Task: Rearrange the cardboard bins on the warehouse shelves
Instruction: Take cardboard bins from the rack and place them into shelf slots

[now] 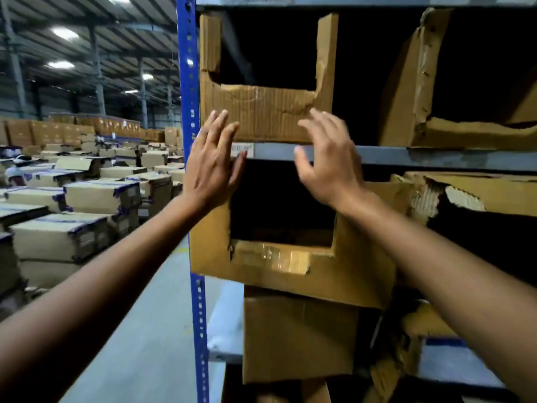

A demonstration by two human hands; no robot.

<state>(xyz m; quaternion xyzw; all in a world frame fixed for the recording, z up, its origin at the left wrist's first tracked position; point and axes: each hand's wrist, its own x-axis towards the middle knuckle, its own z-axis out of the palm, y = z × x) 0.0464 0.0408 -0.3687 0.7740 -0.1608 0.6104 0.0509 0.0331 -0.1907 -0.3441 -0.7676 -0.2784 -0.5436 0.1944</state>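
A worn cardboard bin with a cut-out front stands on the upper grey shelf, hard against the blue upright. My left hand is raised in front of its lower left corner with fingers straight and spread. My right hand hovers at its lower right corner, fingers loosely bent, holding nothing. Whether either hand touches the bin I cannot tell. Below the shelf, a second cut-out bin juts out toward me. A torn bin leans at the upper right.
The blue perforated upright frames the rack's left edge. A plain carton sits under the jutting bin, and a ripped bin lies right of it. Several stacked taped cartons cover the warehouse floor at left, beside a grey aisle.
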